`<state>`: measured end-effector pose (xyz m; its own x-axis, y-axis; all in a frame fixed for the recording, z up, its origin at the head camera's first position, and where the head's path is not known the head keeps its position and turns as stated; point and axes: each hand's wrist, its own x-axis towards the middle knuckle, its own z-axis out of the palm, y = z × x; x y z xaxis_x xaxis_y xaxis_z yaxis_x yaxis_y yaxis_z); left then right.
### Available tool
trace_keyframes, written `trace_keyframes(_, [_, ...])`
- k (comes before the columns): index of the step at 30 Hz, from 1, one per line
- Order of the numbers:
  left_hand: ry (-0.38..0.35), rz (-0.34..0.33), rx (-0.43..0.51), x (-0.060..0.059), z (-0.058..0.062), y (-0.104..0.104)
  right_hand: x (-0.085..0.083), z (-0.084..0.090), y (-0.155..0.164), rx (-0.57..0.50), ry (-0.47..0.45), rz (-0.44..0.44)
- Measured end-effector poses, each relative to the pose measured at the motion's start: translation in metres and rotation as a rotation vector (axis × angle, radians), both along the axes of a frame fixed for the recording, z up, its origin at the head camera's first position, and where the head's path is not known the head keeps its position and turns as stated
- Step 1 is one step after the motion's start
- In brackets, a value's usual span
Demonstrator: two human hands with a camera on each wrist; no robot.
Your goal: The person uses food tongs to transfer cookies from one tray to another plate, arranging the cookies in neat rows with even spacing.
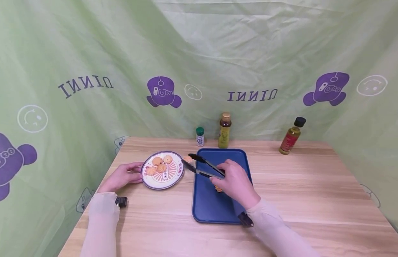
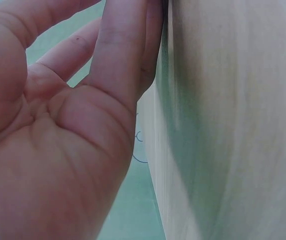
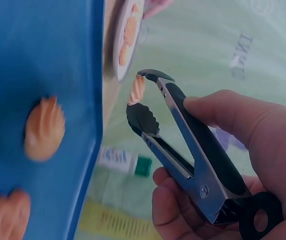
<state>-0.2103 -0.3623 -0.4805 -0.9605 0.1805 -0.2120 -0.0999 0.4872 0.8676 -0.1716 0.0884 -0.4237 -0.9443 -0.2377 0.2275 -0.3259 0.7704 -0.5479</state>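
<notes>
Black-tipped steel tongs (image 3: 182,145) sit in the curled fingers (image 3: 222,112) of the right hand (image 1: 235,181), and their tips pinch one cookie (image 3: 137,90) just off the left edge of the blue tray (image 1: 232,159), between tray and plate (image 1: 176,175). More cookies (image 3: 44,127) lie on the tray under that hand. Left of the tray, the left hand (image 1: 121,175) rests on the table (image 1: 314,192) with relaxed, nearly straight fingers (image 2: 125,55) touching the plate's rim, gripping nothing. Beyond the tray stand three bottles (image 1: 224,130).
</notes>
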Motion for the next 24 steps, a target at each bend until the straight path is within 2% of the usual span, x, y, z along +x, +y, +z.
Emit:
trace_keyframes(6, [0.01,-0.001,-0.051,0.0,0.001,-0.002,-0.01,-0.006,-0.033,0.013,-0.026,0.051])
trace_keyframes(10, [-0.006,0.007,-0.038,-0.001,0.001,-0.003,-0.013,-0.009,-0.046,0.016,-0.028,0.074])
trace_keyframes(16, [-0.017,0.008,0.01,-0.002,0.001,-0.002,-0.012,-0.013,-0.057,0.024,-0.029,0.09])
trace_keyframes(24, [-0.006,-0.001,0.007,0.0,-0.001,0.0,-0.012,-0.014,-0.059,0.063,0.011,0.096])
